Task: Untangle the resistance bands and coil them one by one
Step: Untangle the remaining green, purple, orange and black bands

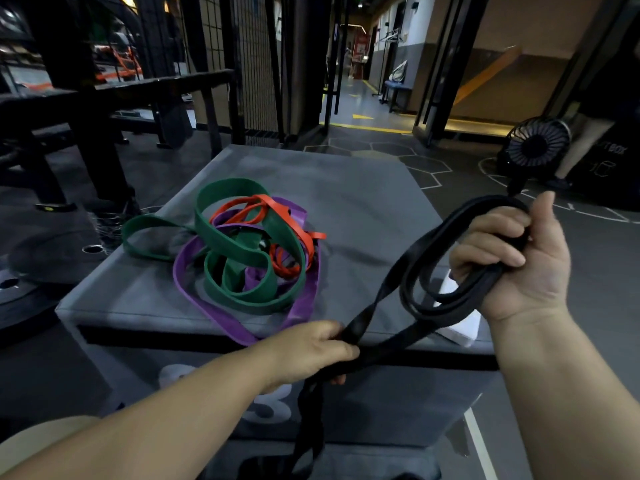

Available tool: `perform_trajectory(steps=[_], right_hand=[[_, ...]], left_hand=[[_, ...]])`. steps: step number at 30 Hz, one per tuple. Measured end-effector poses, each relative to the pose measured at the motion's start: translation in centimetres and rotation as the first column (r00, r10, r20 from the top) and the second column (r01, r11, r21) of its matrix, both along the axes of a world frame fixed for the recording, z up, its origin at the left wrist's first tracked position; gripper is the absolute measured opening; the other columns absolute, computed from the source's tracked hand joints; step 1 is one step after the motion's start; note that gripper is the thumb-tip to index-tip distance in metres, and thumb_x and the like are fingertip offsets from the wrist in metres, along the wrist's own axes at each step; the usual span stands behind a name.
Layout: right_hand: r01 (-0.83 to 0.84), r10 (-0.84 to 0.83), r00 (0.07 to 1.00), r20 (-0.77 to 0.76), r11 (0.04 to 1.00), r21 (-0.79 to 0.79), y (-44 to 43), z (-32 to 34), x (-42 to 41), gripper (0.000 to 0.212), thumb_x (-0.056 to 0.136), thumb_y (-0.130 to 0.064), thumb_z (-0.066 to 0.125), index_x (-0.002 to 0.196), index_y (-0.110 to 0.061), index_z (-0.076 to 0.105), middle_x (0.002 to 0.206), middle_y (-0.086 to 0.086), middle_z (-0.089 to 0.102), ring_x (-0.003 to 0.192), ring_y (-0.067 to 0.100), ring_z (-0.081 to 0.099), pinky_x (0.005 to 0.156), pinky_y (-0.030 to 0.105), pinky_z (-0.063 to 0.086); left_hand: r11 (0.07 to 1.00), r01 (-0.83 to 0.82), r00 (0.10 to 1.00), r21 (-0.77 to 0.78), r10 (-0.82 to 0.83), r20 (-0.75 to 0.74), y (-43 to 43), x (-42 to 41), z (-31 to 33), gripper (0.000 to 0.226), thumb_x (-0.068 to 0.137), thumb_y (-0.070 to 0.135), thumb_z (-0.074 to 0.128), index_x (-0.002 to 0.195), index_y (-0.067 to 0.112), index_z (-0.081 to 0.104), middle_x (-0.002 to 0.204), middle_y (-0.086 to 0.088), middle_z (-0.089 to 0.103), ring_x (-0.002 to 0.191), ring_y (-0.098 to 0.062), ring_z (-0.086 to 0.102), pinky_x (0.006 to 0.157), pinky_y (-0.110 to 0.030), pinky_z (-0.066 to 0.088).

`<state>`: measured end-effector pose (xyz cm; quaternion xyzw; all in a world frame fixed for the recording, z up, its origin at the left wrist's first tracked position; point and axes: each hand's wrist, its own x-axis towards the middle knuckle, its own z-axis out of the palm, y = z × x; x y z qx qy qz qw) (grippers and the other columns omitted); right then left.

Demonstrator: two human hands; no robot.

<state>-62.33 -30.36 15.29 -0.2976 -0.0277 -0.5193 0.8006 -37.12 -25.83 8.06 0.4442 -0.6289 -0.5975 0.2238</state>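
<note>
Right grip (pixel 512 268) holds black band (pixel 393 280), slanting down-left into left grip (pixel 311 351).

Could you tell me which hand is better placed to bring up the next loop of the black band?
Left, probably. The left hand grips the loose stretch of the black band, its tail hanging below, while the right hand is full, its grip closed round the coiled loops.

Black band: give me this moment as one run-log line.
stage: coiling black band | right hand: grips coils | left hand: holds trailing length | tangled on grey box: green band, purple band, orange band
</note>
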Motion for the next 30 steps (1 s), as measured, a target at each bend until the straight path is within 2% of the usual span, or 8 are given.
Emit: perform_trajectory(steps=[5,9,12,15,19,24,27,30], right_hand=[[0.204,-0.203,0.979,-0.02,0.978,0.034,0.3,0.4,-1.3,0.031,0.081,-0.038,0.074,0.067,-0.018,0.056,0.061,-0.008,0.055,0.038,0.006,0.047,0.049,0.02,0.04],[0.323,-0.321,0.946,-0.038,0.945,0.057,0.8,1.0,-2.6,0.031,0.082,-0.042,0.072,0.067,-0.021,0.054,0.06,-0.01,0.052,0.036,0.005,0.045,0.046,0.017,0.039],[0.27,-0.269,0.963,-0.023,0.96,0.069,0.7,1.0,-3.6,0.034,0.089,-0.045,0.064,0.069,-0.019,0.055,0.063,-0.008,0.055,0.038,0.007,0.048,0.046,0.019,0.041],[0.086,-0.085,0.996,-0.02,0.995,0.046,0.5,1.0,-4.6,0.043,0.098,-0.048,0.054,0.078,-0.01,0.059,0.073,0.004,0.061,0.044,0.014,0.05,0.054,0.025,0.041],[-0.015,0.018,0.998,-0.058,0.999,0.046,0.5,0.6,-5.9,0.051,0.1,-0.054,0.043,0.087,-0.007,0.058,0.084,0.01,0.063,0.052,0.013,0.046,0.06,0.022,0.033],[-0.014,0.021,0.995,-0.1,0.997,0.079,0.2,-0.3,-6.5,0.055,0.1,-0.058,0.039,0.089,-0.008,0.058,0.086,0.008,0.063,0.056,0.006,0.042,0.061,0.021,0.026],[-0.006,0.012,0.998,-0.064,0.995,0.1,-0.1,-0.8,-6.3,0.053,0.1,-0.056,0.042,0.085,-0.008,0.059,0.081,0.007,0.063,0.054,0.005,0.042,0.06,0.02,0.029],[0.028,-0.024,0.999,-0.034,0.993,0.119,-0.3,-1.1,-5.8,0.047,0.098,-0.052,0.05,0.079,-0.01,0.059,0.072,0.004,0.062,0.049,0.003,0.041,0.056,0.021,0.035]], left_hand=[[0.987,-0.022,0.999,0.157,0.026,-0.02,-0.1,-0.1,-0.4,0.012,0.089,0.011,0.054,0.093,0.018,0.063,0.08,-0.005,0.065,0.077,-0.02,0.06,0.071,-0.028,0.045],[0.996,-0.012,0.989,0.09,-0.001,0.147,-0.3,-0.1,-1.0,0.038,0.082,-0.008,0.042,0.106,0.017,0.06,0.09,-0.005,0.062,0.079,-0.016,0.056,0.063,-0.026,0.044],[0.995,-0.097,0.977,-0.025,0.1,0.189,-0.4,-0.2,-1.0,0.04,0.085,-0.012,0.034,0.097,0.017,0.058,0.09,-0.002,0.065,0.074,-0.011,0.06,0.06,-0.022,0.048],[0.949,-0.31,0.948,-0.06,0.313,0.053,-1.1,0.3,-0.4,0.035,0.093,-0.01,0.032,0.094,0.015,0.056,0.09,-0.003,0.064,0.071,-0.011,0.056,0.058,-0.021,0.048],[0.884,-0.463,0.845,0.069,0.464,-0.265,-1.7,2.2,1.3,0.031,0.099,-0.007,0.034,0.099,0.012,0.059,0.089,0.003,0.073,0.079,-0.01,0.064,0.073,-0.026,0.047],[0.877,-0.36,0.682,0.32,0.481,-0.551,-2.0,3.3,2.4,0.024,0.091,-0.01,0.039,0.093,0.004,0.059,0.081,-0.009,0.064,0.069,-0.014,0.062,0.069,-0.026,0.055],[0.887,-0.274,0.667,0.371,0.453,-0.591,-2.0,3.3,2.1,0.019,0.073,-0.005,0.05,0.087,0.003,0.061,0.072,-0.007,0.061,0.062,-0.014,0.059,0.067,-0.027,0.057],[0.903,-0.152,0.668,0.403,0.394,-0.631,-1.8,3.4,1.7,0.021,0.07,-0.002,0.063,0.089,0.004,0.068,0.072,-0.008,0.061,0.064,-0.017,0.061,0.067,-0.032,0.06]])
